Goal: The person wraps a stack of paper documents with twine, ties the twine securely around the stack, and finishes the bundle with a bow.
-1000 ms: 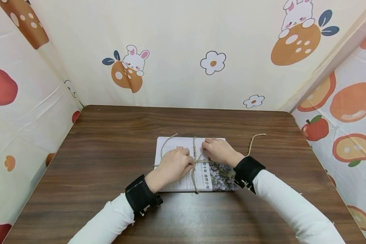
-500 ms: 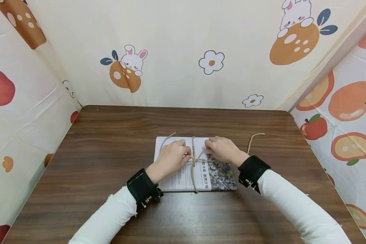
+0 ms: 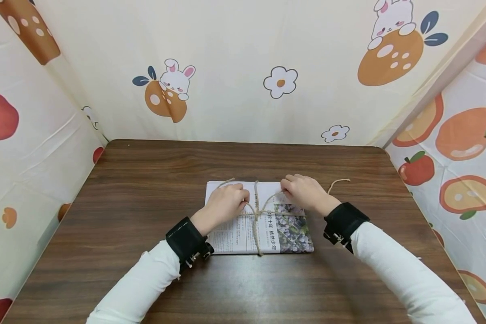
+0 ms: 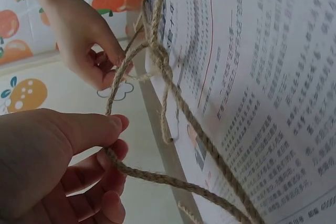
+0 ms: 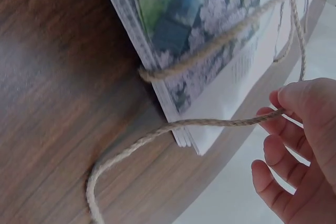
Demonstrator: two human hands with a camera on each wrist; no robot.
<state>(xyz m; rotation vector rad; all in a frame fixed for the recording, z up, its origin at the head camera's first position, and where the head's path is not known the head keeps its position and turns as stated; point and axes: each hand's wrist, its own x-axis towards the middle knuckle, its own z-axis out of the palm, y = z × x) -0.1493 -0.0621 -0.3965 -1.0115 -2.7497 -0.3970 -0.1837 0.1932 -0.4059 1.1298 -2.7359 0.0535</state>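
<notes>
A flat stack of newspapers (image 3: 231, 238) lies on the table, bound crosswise with jute twine (image 3: 256, 234). The crossing strands meet in a knot (image 4: 158, 55) on top of the stack. My left hand (image 3: 228, 201) pinches one twine strand between thumb and forefinger, left of the knot, above the paper. Over the far right corner, my right hand (image 3: 305, 193) pinches another strand, whose free end (image 5: 121, 156) trails off past the stack's edge. In the right wrist view, that hand's other fingers (image 5: 283, 158) are loosely bent. Another twine end (image 3: 227, 181) shows behind my left hand.
The brown wood-grain table (image 3: 154, 175) extends around the stack. A cream printed curtain (image 3: 227, 90) stands behind it, with fruit-patterned sheets (image 3: 465, 135) at the sides. Black bands (image 3: 186, 238) circle both wrists.
My right hand has moved to the right and slightly away, and my left hand has shifted left and away. The strands from knot to hands show longer. The stack stays in place.
</notes>
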